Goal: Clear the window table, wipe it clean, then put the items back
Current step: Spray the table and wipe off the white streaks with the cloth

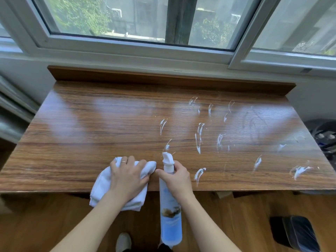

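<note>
The wooden desk stands under the window, its right half streaked with white foam. At the near edge, the left hand lies on a folded white cloth, fingers curled over it and gripping it; the cloth hangs partly over the desk's edge. Just beside it, the right hand grasps the neck of a blue spray bottle, nozzle pointing across the desk. A dark bin stands on the floor at the right.
</note>
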Demonstrator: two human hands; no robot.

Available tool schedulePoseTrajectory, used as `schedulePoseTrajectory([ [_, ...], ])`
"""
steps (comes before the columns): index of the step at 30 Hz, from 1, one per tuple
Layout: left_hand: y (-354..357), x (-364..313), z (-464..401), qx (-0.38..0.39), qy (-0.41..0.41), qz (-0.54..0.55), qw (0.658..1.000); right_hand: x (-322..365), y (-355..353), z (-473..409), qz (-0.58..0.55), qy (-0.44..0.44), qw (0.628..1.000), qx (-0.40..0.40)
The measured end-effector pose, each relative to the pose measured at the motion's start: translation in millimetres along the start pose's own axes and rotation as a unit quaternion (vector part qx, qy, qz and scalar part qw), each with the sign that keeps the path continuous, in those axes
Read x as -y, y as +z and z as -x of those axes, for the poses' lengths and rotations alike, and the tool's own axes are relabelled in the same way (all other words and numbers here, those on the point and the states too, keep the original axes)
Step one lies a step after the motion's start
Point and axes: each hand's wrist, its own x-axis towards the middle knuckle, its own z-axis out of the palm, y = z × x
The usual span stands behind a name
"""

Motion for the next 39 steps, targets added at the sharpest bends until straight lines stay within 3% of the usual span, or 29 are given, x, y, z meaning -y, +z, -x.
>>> schedulePoseTrajectory([
  [5,3,6,-22,-0.010,0.011,0.003,1.000,1,4,-3,0.007,0.001,1.000,0.022],
  [14,0,14,-97,0.143,-0.070,-0.045,0.986,-4,-2,7,0.007,0.002,1.000,0.026],
  [20,-3,6,-88,0.138,-0.086,-0.050,0.985,-16,-10,13,0.017,0.007,1.000,0.010],
  [25,-1,-3,-41,0.066,-0.051,-0.024,0.996,-14,-11,12,0.021,0.009,1.000,0.006],
  [33,0,-3,-29,0.029,-0.031,-0.028,0.999,-7,-17,10,0.024,-0.001,0.999,0.024],
  [36,3,0,-48,0.045,-0.049,-0.031,0.997,-9,-22,9,0.024,0.001,0.999,0.026],
  [39,-1,0,-75,0.121,-0.078,-0.044,0.989,-14,-28,9,0.013,0.009,1.000,0.022],
])
